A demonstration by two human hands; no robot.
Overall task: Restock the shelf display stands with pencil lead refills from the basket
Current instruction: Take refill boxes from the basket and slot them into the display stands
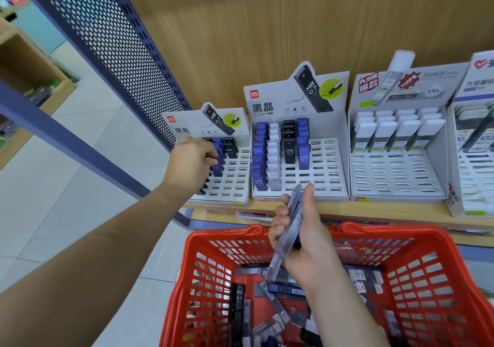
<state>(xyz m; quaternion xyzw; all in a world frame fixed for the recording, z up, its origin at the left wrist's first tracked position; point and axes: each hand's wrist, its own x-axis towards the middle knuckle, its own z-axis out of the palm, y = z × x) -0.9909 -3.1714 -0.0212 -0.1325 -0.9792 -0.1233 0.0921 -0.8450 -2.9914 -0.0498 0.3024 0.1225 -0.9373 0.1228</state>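
The pencil lead refills are slim, flat, rectangular cases in translucent grey, blue and black, some printed "HB 0.7" in white. In the lower centre of the frame the right hand (pixel 299 237) has its fingers and thumb curled round a bundle of refill cases (pixel 290 227), grey ones in front with a blue one behind. Their long axis runs almost straight up the frame, with the top ends leaning slightly right towards the middle stand (pixel 318 186) and the bottom ends pointing down into the red basket (pixel 222 235). The loose refills (pixel 278 306) on the basket floor lie at all angles, some crossing each other. At centre left the left hand (pixel 191 161) reaches over the left stand (pixel 232 186), its fingers curled onto a blue case (pixel 218 150) that stands upright in a slot among other blue and black ones. The middle stand holds upright rows of blue, pale grey and black cases, with its front slots unfilled. Right of it, a third stand (pixel 395 175) carries cases with white caps. All the stands sit side by side on the wooden shelf (pixel 347 213), just above the basket.
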